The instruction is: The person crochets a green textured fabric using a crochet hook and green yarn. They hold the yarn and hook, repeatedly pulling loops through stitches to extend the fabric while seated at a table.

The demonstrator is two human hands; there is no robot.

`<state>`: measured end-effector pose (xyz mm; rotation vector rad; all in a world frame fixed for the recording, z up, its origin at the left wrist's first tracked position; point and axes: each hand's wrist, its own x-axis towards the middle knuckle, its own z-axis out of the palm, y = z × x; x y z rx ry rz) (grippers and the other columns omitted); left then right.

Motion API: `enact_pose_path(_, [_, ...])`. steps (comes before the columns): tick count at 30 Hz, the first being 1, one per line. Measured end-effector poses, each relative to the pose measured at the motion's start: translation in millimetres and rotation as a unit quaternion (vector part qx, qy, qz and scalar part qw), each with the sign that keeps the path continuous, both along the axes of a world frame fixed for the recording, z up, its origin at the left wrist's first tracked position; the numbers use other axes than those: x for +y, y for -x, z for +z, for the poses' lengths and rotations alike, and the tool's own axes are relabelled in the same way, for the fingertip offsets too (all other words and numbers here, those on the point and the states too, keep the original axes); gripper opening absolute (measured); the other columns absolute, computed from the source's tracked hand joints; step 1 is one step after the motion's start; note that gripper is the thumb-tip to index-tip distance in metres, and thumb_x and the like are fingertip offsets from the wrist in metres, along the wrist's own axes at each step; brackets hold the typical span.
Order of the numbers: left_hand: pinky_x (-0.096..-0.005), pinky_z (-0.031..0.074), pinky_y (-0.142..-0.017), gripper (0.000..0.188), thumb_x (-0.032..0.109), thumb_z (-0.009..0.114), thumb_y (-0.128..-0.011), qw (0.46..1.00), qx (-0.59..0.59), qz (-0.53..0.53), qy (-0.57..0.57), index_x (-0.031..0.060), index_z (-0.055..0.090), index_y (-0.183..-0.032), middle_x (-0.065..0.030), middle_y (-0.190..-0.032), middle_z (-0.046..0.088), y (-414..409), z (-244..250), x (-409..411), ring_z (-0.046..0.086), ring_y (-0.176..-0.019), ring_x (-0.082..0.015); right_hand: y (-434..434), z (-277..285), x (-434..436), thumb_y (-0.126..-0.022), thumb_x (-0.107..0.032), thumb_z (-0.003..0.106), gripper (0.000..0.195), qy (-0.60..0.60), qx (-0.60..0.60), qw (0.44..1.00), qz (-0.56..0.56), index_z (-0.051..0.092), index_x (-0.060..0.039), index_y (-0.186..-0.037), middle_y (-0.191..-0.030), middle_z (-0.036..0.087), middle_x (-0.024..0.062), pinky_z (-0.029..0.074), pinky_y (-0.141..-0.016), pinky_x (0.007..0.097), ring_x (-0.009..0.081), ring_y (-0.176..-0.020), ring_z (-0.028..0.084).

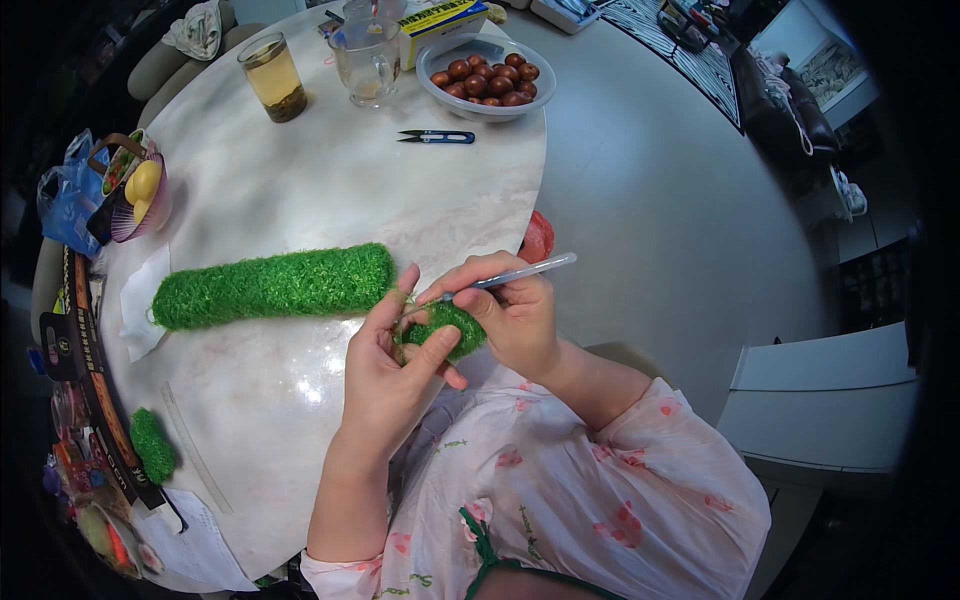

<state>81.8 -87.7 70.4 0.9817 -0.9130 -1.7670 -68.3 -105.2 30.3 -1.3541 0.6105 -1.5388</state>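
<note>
My left hand (pixel 405 337) holds a small piece of fuzzy green crochet work (pixel 450 330), its thumb laid across the front and a strand of green yarn near the raised forefinger. In my right hand (pixel 510 307) is a crochet hook (pixel 525 270) with a pale handle, held like a pen. The hook's tip meets the green piece between both hands. Beyond my left fingers lies a long fuzzy green roll (pixel 274 285) on the marble-look table (pixel 300 202); its right end is close to the fingertips. Which stitch the hook is in cannot be seen.
Thread snips (pixel 436 137) lie near a bowl of brown-red fruit (pixel 487 79). A glass of tea (pixel 274 79) and a glass mug (pixel 366 64) stand at the back. Leftward are a fruit basket (pixel 142 195), a small green piece (pixel 152 446), a ruler (pixel 195 446) and written paper (pixel 195 544).
</note>
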Motion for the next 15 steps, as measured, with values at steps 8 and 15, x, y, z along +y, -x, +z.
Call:
enact_pose_path(8, [-0.0215, 0.047, -0.082, 0.071, -0.005, 0.068, -0.079, 0.997, -0.024, 0.067, 0.043, -0.0064, 0.032, -0.14, -0.0016, -0.091, 0.056, -1, -5, -4, 0.058, -0.085, -0.0084, 0, 0, -8, -0.096, -0.017, 0.053, 0.017, -0.04, 0.015, 0.999, -0.02, 0.052, -0.0003, -0.1, -0.092, 0.066, 0.0148, 0.052, -0.08, 0.0299, 0.0195, -0.089, 0.065])
enact_pose_path(15, [-0.0154, 0.042, -0.071, 0.072, -0.01, 0.07, -0.074, 0.994, -0.006, 0.085, 0.073, -0.0069, 0.036, -0.138, 0.0022, -0.086, 0.056, -1, -11, -5, 0.05, -0.077, -0.0026, -5, -2, -9, -0.096, -0.014, 0.051, 0.014, -0.067, -0.057, 0.995, 0.035, 0.051, -0.0013, -0.103, -0.095, 0.065, 0.012, 0.049, -0.082, 0.0265, 0.0151, -0.09, 0.063])
